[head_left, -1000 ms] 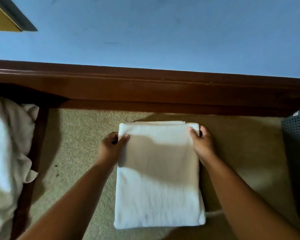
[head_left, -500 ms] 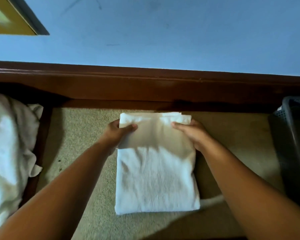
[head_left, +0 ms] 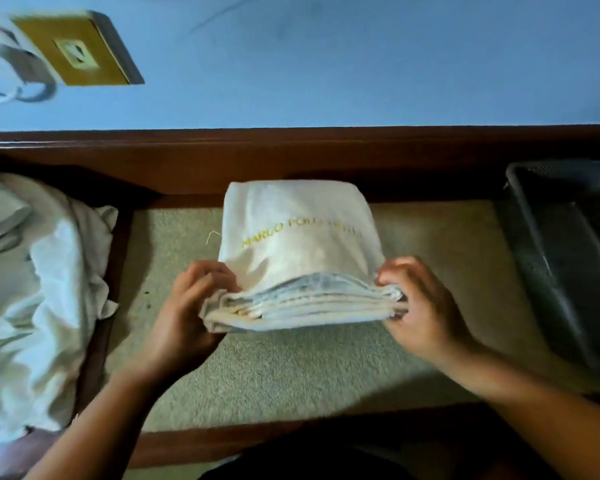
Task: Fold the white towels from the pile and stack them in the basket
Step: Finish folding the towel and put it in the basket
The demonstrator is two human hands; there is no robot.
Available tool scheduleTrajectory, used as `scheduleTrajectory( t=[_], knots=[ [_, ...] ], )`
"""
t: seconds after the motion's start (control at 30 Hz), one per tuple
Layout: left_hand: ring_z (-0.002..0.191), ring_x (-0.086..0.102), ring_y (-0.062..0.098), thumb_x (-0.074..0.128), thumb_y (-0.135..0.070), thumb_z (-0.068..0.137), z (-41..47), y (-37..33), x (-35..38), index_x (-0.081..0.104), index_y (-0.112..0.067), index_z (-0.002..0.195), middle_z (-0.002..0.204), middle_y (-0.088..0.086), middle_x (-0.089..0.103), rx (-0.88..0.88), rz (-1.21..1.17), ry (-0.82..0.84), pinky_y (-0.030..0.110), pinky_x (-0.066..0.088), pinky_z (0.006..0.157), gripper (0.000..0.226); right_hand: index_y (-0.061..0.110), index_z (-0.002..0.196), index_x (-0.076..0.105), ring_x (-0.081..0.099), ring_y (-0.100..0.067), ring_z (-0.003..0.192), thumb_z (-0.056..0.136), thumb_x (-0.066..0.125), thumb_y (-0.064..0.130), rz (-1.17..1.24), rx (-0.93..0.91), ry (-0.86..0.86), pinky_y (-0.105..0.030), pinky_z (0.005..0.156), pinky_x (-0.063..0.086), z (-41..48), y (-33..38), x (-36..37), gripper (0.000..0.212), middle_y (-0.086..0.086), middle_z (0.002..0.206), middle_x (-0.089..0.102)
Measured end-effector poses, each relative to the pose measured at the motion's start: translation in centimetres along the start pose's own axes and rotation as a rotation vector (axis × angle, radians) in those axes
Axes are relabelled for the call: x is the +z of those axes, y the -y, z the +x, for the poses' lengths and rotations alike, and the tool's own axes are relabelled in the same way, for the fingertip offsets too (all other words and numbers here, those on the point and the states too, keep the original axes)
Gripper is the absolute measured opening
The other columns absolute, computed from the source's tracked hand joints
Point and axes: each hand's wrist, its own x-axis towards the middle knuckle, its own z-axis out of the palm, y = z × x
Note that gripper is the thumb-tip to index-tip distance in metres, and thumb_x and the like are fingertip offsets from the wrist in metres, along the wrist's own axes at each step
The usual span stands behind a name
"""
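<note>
A folded white towel (head_left: 298, 244) with yellow lettering lies in the middle of a beige mat (head_left: 291, 368). Its layered near edge faces me. My left hand (head_left: 187, 306) grips the near left corner of that edge, fingers curled over the top. My right hand (head_left: 420, 306) grips the near right corner the same way. The pile of unfolded white towels (head_left: 32, 289) lies at the left. A dark grey plastic basket (head_left: 568, 258) stands at the right edge, and I see no towel in the visible part.
A dark wooden rail (head_left: 291, 157) runs along the back of the mat, below a blue wall (head_left: 361, 64). A yellow wall socket plate (head_left: 77, 51) with a plug and cable sits at the upper left. A wooden edge (head_left: 257, 441) borders the mat's near side.
The towel was folded in half: its far end came over toward me, showing the lettering. Both hands moved from the far edge to the near corners. The view shifted, showing more of the basket.
</note>
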Motion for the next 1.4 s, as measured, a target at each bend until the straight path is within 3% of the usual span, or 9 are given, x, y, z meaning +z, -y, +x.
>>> scheduleTrajectory(
  t=[0.1, 0.17, 0.4, 0.57, 0.73, 0.83, 1.0, 1.27, 1.4],
  knots=[
    [0.103, 0.058, 0.023, 0.073, -0.043, 0.072, -7.0, 5.2, 5.3, 0.057, -0.039, 0.112, 0.118, -0.005, 0.050, -0.248, 0.175, 0.238, 0.047, 0.054, 0.084, 0.043, 0.027, 0.108, 0.052, 0.062, -0.026, 0.090, 0.064, 0.072, 0.003, -0.070, 0.233, 0.325, -0.035, 0.069, 0.053, -6.9, -1.5, 7.3, 0.053, 0.003, 0.119, 0.048],
    [0.097, 0.060, 0.011, 0.078, -0.050, 0.070, -10.2, 6.7, 7.6, 0.049, -0.051, 0.112, 0.123, -0.007, 0.051, -0.534, 0.152, 0.375, 0.033, 0.055, 0.083, 0.051, 0.021, 0.106, 0.058, 0.061, -0.028, 0.098, 0.067, 0.066, 0.006, 0.007, 0.421, 0.432, -0.029, 0.081, 0.046, -10.1, -2.1, 11.3, 0.043, -0.002, 0.119, 0.049],
    [0.083, 0.061, 0.021, 0.066, -0.048, 0.093, -7.3, 5.3, 11.1, 0.052, -0.012, 0.120, 0.102, 0.005, 0.062, -1.153, -0.206, 0.055, 0.032, 0.049, 0.064, 0.047, 0.012, 0.109, 0.052, 0.059, -0.025, 0.092, 0.092, 0.068, 0.024, 0.435, 1.228, 0.059, -0.028, 0.074, 0.040, -6.9, -1.6, 13.8, 0.027, -0.006, 0.103, 0.060],
    [0.061, 0.053, 0.019, 0.067, -0.022, 0.094, -5.1, 5.9, 9.5, 0.068, -0.004, 0.109, 0.075, 0.008, 0.063, -1.243, -0.311, 0.184, 0.023, 0.037, 0.051, 0.023, 0.004, 0.129, 0.057, 0.065, -0.027, 0.106, 0.095, 0.065, 0.029, 0.422, 1.219, 0.338, -0.029, 0.078, 0.047, -5.8, -2.9, 13.2, 0.043, -0.011, 0.121, 0.067],
    [0.052, 0.049, 0.018, 0.070, -0.013, 0.087, -7.5, 6.3, 9.4, 0.067, -0.002, 0.108, 0.069, 0.009, 0.060, -1.270, -0.165, 0.316, 0.020, 0.035, 0.043, 0.024, 0.009, 0.106, 0.065, 0.064, -0.021, 0.076, 0.091, 0.065, 0.023, 0.283, 1.166, 0.549, -0.025, 0.063, 0.045, -6.8, -2.4, 12.0, 0.020, -0.006, 0.090, 0.069],
    [0.063, 0.057, 0.018, 0.081, -0.022, 0.068, -9.3, 6.3, 10.8, 0.067, -0.006, 0.100, 0.080, 0.008, 0.066, -1.243, -0.019, 0.283, 0.025, 0.043, 0.053, 0.038, 0.014, 0.097, 0.060, 0.065, -0.025, 0.085, 0.088, 0.069, 0.034, 0.129, 1.165, 0.498, -0.030, 0.070, 0.048, -7.7, -1.7, 12.7, 0.024, -0.007, 0.096, 0.069],
    [0.091, 0.069, 0.023, 0.090, -0.030, 0.070, -8.9, 7.0, 12.1, 0.051, -0.017, 0.112, 0.101, 0.003, 0.069, -1.244, -0.200, -0.088, 0.037, 0.055, 0.077, 0.059, 0.007, 0.151, 0.032, 0.038, -0.033, 0.140, 0.069, 0.074, 0.071, 0.032, 1.238, 0.370, -0.039, 0.113, 0.032, -7.8, -0.9, 14.3, 0.112, -0.016, 0.152, 0.039],
    [0.094, 0.071, 0.036, 0.077, -0.024, 0.066, -7.1, 3.6, 10.3, 0.070, -0.006, 0.113, 0.103, 0.016, 0.076, -1.205, -0.694, 0.000, 0.037, 0.054, 0.073, 0.052, 0.005, 0.116, 0.069, 0.069, -0.021, 0.094, 0.087, 0.073, 0.034, 0.443, 1.200, 0.513, -0.023, 0.069, 0.051, -5.6, -3.7, 12.5, 0.041, -0.007, 0.110, 0.073],
    [0.089, 0.068, 0.034, 0.059, 0.007, 0.084, -6.6, 0.0, 11.5, 0.063, 0.004, 0.120, 0.109, 0.024, 0.072, -1.254, -1.036, -0.083, 0.035, 0.061, 0.067, 0.037, 0.002, 0.113, 0.070, 0.072, -0.022, 0.088, 0.098, 0.059, 0.021, 0.686, 1.208, 0.377, -0.035, 0.081, 0.058, -7.3, -3.9, 10.1, 0.026, -0.007, 0.096, 0.076]
  ],
)
